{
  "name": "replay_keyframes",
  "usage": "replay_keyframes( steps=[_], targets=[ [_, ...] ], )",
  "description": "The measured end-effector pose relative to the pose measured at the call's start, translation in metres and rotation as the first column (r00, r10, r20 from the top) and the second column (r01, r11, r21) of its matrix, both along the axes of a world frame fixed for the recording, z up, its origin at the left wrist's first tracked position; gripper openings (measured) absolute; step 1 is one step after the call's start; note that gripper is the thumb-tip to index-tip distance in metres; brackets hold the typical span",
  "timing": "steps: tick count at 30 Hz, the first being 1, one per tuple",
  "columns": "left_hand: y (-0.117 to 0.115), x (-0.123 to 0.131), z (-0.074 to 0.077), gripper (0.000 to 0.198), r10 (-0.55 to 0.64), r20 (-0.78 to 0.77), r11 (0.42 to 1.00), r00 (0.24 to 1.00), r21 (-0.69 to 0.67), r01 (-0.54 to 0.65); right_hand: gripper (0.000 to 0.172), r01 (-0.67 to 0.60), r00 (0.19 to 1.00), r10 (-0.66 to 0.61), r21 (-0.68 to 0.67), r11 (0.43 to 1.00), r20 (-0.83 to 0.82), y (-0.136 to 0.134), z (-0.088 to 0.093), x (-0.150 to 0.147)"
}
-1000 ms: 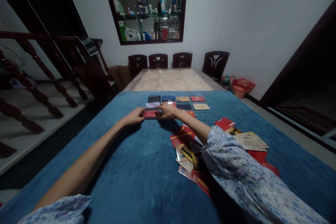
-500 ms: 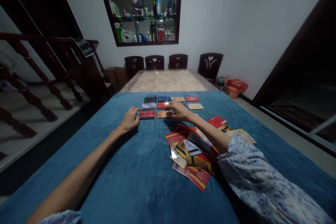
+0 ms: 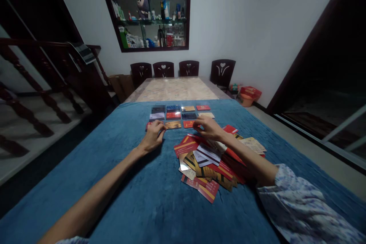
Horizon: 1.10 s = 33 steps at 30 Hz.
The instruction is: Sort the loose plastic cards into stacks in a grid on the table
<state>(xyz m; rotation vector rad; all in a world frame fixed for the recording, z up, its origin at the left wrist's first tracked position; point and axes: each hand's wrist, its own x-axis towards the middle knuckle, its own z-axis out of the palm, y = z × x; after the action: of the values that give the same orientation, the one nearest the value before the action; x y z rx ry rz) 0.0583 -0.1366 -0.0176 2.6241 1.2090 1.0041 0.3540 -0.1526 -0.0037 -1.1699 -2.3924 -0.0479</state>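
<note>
Flat cards lie in three rows on the blue cloth. My left hand (image 3: 154, 136) is closed, thumb and fingertips drawn together at the left end of a gold card (image 3: 173, 125). It partly covers a red card (image 3: 148, 125); whether anything is between its fingers, I cannot make out. My right hand (image 3: 211, 127) pinches the right end of an orange-red card (image 3: 188, 124) in the nearest row. Behind that card are a dark card (image 3: 189, 116) and a cream card (image 3: 207, 115). A loose, overlapping heap of cards (image 3: 204, 171) spreads below my right forearm, which hides part of it.
The blue cloth (image 3: 128, 190) covers the near part of the table; the pale tabletop (image 3: 177, 88) shows beyond. Several dark chairs (image 3: 223, 70) stand at the far end. A stair railing (image 3: 42, 87) is on the left, and a red bag (image 3: 251, 92) by the right wall.
My right hand has shifted right from the gold card to the orange-red card, which now shows beside it. My left hand has moved right, from the red card's edge to the gold card.
</note>
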Motion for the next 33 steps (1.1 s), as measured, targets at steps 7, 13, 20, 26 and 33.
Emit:
replay_keyframes(
  steps=[7,13,20,26,33],
  targets=[
    [-0.018,0.033,-0.004,0.013,-0.11,-0.001,0.994,0.994,-0.01,0.11,0.013,0.086,0.996,-0.086,0.021,0.996,0.003,-0.033,-0.012,0.028],
    [-0.027,0.061,-0.009,0.012,-0.188,0.001,0.982,0.982,0.008,0.188,0.012,0.111,0.994,-0.112,0.039,0.993,0.004,-0.06,-0.02,0.045],
    [-0.034,0.089,-0.01,0.012,-0.228,-0.012,0.973,0.973,-0.039,0.228,0.015,0.113,0.993,-0.111,0.038,0.993,-0.044,-0.081,-0.027,0.061],
    [-0.042,0.1,-0.012,0.013,-0.322,0.034,0.94,0.946,-0.111,0.324,0.014,0.065,0.992,-0.063,0.013,0.998,-0.11,-0.091,-0.028,0.063],
    [-0.049,0.098,-0.01,0.026,-0.491,0.08,0.833,0.867,-0.247,0.495,0.019,0.002,0.999,-0.004,-0.062,0.998,-0.036,-0.103,-0.018,0.056]
  ],
)
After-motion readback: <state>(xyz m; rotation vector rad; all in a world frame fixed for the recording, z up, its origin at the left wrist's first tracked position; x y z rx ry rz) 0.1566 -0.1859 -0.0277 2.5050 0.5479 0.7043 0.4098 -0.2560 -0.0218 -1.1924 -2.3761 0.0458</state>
